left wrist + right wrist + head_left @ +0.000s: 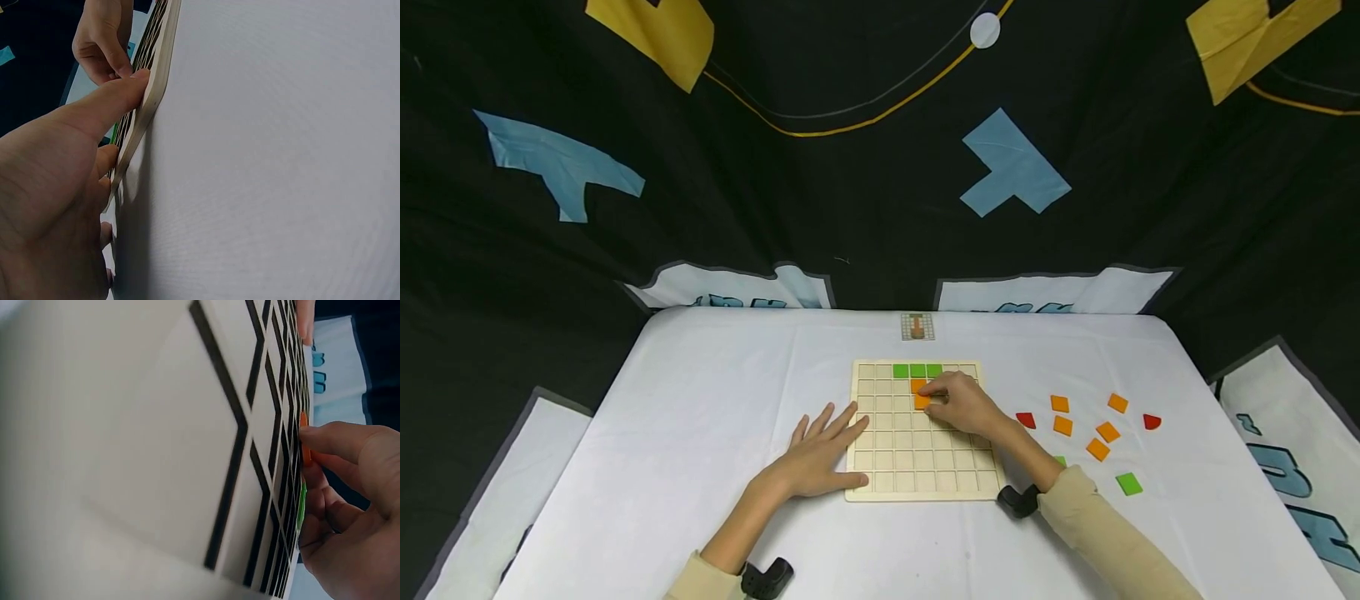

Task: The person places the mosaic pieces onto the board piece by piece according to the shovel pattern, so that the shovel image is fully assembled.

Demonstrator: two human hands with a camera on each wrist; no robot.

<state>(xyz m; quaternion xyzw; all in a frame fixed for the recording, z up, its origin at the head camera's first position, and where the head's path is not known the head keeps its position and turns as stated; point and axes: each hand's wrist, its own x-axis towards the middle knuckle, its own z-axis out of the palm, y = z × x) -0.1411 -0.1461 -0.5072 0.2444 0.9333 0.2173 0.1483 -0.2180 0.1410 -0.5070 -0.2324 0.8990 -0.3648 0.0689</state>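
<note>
A pale, wood-like board (887, 459) with rounded corners and a raised grid lies on the smooth white cloth (715, 400), three flat green squares (917, 371) set in its far row. The person's right hand (964, 406), reaching in over the board, pinches an orange square tile (921, 403) between thumb and fingers, just nearer than another orange square (918, 386) below the green ones. The left hand (820, 460) rests at the board's left edge, fingers spread wide and thumb on the rim.

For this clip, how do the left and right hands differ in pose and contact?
The left hand has spread fingers; the right hand has its fingers drawn together. The left hand touches the left edge of the grid board, while the right hand pinches an orange tile. Both are bare, below beige sleeves.
</note>
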